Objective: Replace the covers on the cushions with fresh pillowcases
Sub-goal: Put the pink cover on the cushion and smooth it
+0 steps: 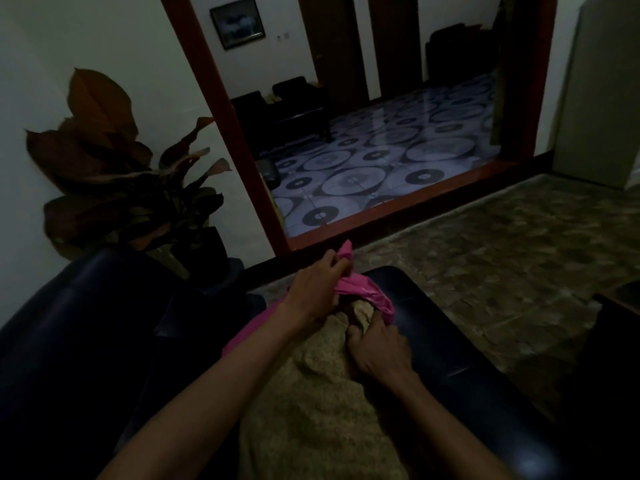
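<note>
Both hands, left hand [317, 289] and right hand [375, 344], grip the pink pillowcase [360, 292] half-hiding the cushion [311, 393].

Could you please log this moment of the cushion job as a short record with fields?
setting: dim room, dark sofa, potted plant by the wall
cushion: beige cushion lying on the sofa in front of the person
cover: pink pillowcase bunched over the cushion's far end
left hand: left hand grips the pink fabric
right hand: right hand grips the cushion at the pillowcase's edge
progress: most of the cushion lies outside the pillowcase
</note>
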`<state>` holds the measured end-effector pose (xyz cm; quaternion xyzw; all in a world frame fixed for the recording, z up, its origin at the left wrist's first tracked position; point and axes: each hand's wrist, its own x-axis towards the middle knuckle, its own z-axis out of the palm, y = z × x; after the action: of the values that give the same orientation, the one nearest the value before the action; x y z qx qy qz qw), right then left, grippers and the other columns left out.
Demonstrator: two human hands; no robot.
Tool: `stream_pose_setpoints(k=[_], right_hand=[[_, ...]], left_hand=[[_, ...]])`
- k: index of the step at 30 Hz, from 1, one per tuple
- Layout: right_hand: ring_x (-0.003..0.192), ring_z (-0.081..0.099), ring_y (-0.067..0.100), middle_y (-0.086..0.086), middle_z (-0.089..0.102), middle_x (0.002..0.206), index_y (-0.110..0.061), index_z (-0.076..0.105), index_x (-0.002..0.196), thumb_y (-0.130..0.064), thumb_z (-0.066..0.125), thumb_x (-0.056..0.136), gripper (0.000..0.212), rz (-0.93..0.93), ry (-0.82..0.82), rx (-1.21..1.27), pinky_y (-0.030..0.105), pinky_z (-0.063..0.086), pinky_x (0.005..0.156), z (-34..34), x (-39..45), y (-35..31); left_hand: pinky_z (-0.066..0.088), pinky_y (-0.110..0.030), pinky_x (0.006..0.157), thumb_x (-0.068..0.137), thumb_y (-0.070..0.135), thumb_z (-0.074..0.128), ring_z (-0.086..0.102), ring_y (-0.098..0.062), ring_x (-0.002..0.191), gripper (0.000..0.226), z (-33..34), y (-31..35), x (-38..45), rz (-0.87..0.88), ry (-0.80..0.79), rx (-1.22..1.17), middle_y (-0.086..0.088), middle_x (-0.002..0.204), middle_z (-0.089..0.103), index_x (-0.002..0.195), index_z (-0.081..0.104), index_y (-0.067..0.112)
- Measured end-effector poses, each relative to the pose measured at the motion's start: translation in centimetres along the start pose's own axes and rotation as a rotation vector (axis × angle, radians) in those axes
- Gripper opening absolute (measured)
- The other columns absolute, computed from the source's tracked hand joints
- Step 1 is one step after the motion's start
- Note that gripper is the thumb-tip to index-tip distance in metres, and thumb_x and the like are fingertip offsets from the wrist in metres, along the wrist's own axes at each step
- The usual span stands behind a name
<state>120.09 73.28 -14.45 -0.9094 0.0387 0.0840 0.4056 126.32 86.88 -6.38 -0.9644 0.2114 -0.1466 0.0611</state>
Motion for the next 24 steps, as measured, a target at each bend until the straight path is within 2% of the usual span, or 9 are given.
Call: stream_pose_setpoints(k=[2, 4, 7, 10, 14, 16, 18, 21, 24], right_hand=[[0.120, 0.055, 0.042, 0.021, 0.054, 0.137, -0.020, 0.041, 0.143, -0.050, 0.044, 0.094, 0.057, -0.039, -0.002, -0.029, 0.044, 0.044, 0.100, 0.1, -0.2, -0.1], [0.118, 0.055, 0.041, 0.019, 0.051, 0.135, -0.020, 0.046, 0.138, -0.047, 0.046, 0.095, 0.051, -0.123, 0.005, -0.097, 0.042, 0.046, 0.097, 0.2, -0.6, -0.6], [0.117, 0.052, 0.040, 0.016, 0.043, 0.139, -0.019, 0.050, 0.136, -0.045, 0.045, 0.097, 0.047, -0.196, 0.024, -0.213, 0.040, 0.046, 0.095, 0.6, -1.3, -1.4], [0.121, 0.052, 0.041, 0.017, 0.045, 0.145, -0.020, 0.050, 0.141, -0.041, 0.046, 0.098, 0.047, -0.205, 0.029, -0.239, 0.041, 0.045, 0.099, 0.4, -1.4, -1.9], [0.116, 0.061, 0.036, 0.012, 0.065, 0.128, -0.019, 0.062, 0.127, -0.037, 0.047, 0.096, 0.038, -0.156, 0.027, -0.239, 0.039, 0.047, 0.096, -0.1, -1.0, -1.5], [0.115, 0.063, 0.033, 0.012, 0.067, 0.125, -0.016, 0.062, 0.124, -0.042, 0.045, 0.097, 0.041, -0.074, 0.060, -0.188, 0.037, 0.048, 0.095, -0.2, -0.6, -0.9], [0.119, 0.061, 0.033, 0.013, 0.065, 0.128, -0.012, 0.059, 0.127, -0.048, 0.043, 0.097, 0.049, -0.009, 0.054, -0.171, 0.037, 0.047, 0.098, -0.3, -0.5, -0.3], [0.119, 0.060, 0.034, 0.016, 0.064, 0.128, -0.008, 0.059, 0.127, -0.049, 0.043, 0.098, 0.053, -0.003, 0.068, -0.190, 0.036, 0.046, 0.097, -0.3, -0.6, 0.0], [0.116, 0.061, 0.034, 0.017, 0.065, 0.125, -0.005, 0.059, 0.123, -0.048, 0.042, 0.097, 0.053, 0.028, 0.082, -0.191, 0.036, 0.047, 0.095, -0.1, -0.9, 0.9]], left_hand=[[0.044, -0.028, 0.067, 0.084, 0.029, 0.068, 0.065, -0.026, 0.096, 0.043, -0.2, 0.5, 0.6, 0.027, 0.004, -0.106, 0.000, 0.124, 0.059, 0.126, 0.062, 0.025], [0.052, -0.032, 0.072, 0.080, 0.036, 0.065, 0.067, -0.026, 0.093, 0.034, -0.9, 1.8, 1.4, 0.023, -0.020, -0.165, 0.002, 0.109, 0.070, 0.113, 0.070, 0.029], [0.050, -0.035, 0.070, 0.077, 0.030, 0.066, 0.067, -0.030, 0.084, 0.021, -1.7, 3.9, 2.7, 0.030, -0.090, -0.174, -0.005, 0.088, 0.072, 0.094, 0.073, 0.022], [0.051, -0.035, 0.073, 0.079, 0.034, 0.068, 0.067, -0.030, 0.086, 0.027, -1.1, 5.2, 2.9, 0.108, -0.129, -0.257, -0.010, 0.092, 0.073, 0.099, 0.074, 0.017], [0.052, -0.035, 0.085, 0.076, 0.031, 0.065, 0.068, -0.025, 0.099, 0.042, 0.3, 5.1, 1.4, 0.153, -0.117, -0.343, -0.007, 0.110, 0.073, 0.117, 0.071, 0.020], [0.052, -0.030, 0.076, 0.076, 0.020, 0.066, 0.069, -0.023, 0.093, 0.035, 0.1, 3.9, 0.9, 0.128, -0.082, -0.366, -0.004, 0.105, 0.074, 0.111, 0.072, 0.020], [0.042, -0.024, 0.064, 0.078, 0.016, 0.069, 0.070, -0.024, 0.084, 0.028, -0.3, 2.6, 0.5, 0.096, -0.024, -0.296, -0.003, 0.097, 0.076, 0.106, 0.073, 0.022], [0.033, -0.026, 0.062, 0.080, 0.021, 0.071, 0.070, -0.029, 0.085, 0.023, -0.2, 1.3, 0.0, 0.020, 0.021, -0.152, -0.002, 0.098, 0.076, 0.103, 0.073, 0.023], [0.036, -0.025, 0.063, 0.082, 0.022, 0.066, 0.066, -0.023, 0.092, 0.036, 0.7, 1.0, 0.4, -0.061, 0.025, -0.130, 0.002, 0.106, 0.069, 0.118, 0.069, 0.029]])
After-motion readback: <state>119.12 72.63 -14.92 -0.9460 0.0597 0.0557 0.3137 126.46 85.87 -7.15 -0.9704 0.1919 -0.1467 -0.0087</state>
